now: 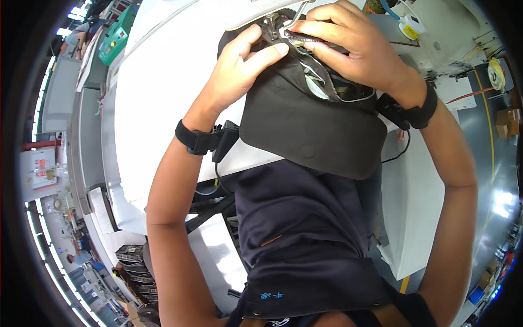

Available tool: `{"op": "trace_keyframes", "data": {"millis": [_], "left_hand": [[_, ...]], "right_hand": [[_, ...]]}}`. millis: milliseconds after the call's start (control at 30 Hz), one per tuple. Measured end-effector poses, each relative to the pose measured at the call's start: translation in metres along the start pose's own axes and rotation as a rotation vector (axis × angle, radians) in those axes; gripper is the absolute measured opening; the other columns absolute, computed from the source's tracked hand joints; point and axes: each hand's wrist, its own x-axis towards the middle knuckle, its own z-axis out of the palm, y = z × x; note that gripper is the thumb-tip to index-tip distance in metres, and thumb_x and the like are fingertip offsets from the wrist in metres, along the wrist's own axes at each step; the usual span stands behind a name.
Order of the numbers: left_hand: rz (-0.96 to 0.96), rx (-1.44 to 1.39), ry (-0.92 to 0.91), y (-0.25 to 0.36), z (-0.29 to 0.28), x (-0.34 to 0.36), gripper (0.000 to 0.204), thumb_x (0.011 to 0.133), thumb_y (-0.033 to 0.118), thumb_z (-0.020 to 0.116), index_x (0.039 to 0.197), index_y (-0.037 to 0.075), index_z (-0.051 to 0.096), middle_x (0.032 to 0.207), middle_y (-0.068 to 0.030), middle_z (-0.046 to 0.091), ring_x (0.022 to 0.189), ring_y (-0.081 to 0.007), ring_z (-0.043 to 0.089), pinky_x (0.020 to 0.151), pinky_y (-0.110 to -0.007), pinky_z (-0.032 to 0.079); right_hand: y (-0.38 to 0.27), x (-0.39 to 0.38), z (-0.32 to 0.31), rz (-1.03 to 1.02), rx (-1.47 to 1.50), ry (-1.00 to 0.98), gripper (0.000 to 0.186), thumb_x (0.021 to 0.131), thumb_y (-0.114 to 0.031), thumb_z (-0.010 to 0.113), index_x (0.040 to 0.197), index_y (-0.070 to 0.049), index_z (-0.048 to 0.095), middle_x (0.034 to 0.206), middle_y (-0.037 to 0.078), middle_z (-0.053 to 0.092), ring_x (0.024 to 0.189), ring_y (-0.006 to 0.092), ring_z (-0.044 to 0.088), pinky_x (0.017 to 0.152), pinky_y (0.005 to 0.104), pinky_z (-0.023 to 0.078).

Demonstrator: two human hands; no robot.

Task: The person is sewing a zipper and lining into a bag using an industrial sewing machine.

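A dark olive fabric bag (313, 139) lies across the white table (144, 103) at the upper middle, with an open zipper (333, 87) curving along it and pale lining in the gap. My left hand (239, 68) grips the bag's left side, thumb on the fabric beside the zipper. My right hand (351, 49) pinches the zipper near its upper end, close to metal machine parts (272, 24) at the top. The fingertips of both hands are close together, partly hidden by fabric. Black straps with small devices circle both wrists.
A green box-shaped device (111, 43) stands at upper left. A white bottle with blue tube (409, 27) is at upper right, near a yellow roll (494, 73). Cartons (506, 122) stand right. Other people (73, 41) appear far left. Striped fabric (131, 259) sits lower left.
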Motion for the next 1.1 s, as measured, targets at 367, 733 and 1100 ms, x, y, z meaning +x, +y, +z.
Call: {"op": "trace_keyframes", "data": {"millis": [367, 733, 1100], "left_hand": [[-0.024, 0.1, 0.011, -0.001, -0.004, 0.002, 0.034, 0.096, 0.015, 0.071, 0.124, -0.002, 0.063, 0.114, -0.0039, 0.065, 0.105, -0.0111, 0.057, 0.095, -0.028, 0.046], [-0.032, -0.007, 0.021, -0.005, -0.004, 0.003, 0.026, 0.097, 0.015, 0.07, 0.116, 0.0, 0.062, 0.109, 0.0001, 0.061, 0.103, -0.0091, 0.053, 0.093, -0.027, 0.044], [-0.061, -0.07, 0.103, -0.02, -0.015, 0.002, 0.021, 0.112, 0.025, 0.054, 0.117, 0.007, 0.064, 0.102, 0.0068, 0.058, 0.093, -0.0024, 0.053, 0.086, -0.021, 0.045]], "right_hand": [[0.019, -0.008, 0.014, 0.07, 0.337, 0.056, 0.03, 0.09, -0.008, 0.075, 0.119, -0.001, 0.071, 0.116, 0.015, 0.065, 0.105, 0.0312, 0.063, 0.091, 0.0399, 0.053], [0.03, -0.004, -0.005, 0.163, 0.517, -0.15, 0.03, 0.1, -0.014, 0.067, 0.126, 0.0, 0.07, 0.129, 0.017, 0.07, 0.124, 0.0344, 0.063, 0.109, 0.0416, 0.048], [0.01, -0.015, 0.015, 0.184, 0.246, 0.044, 0.025, 0.094, -0.013, 0.072, 0.118, -0.006, 0.074, 0.123, 0.008, 0.073, 0.118, 0.0263, 0.067, 0.1, 0.039, 0.053]]}}
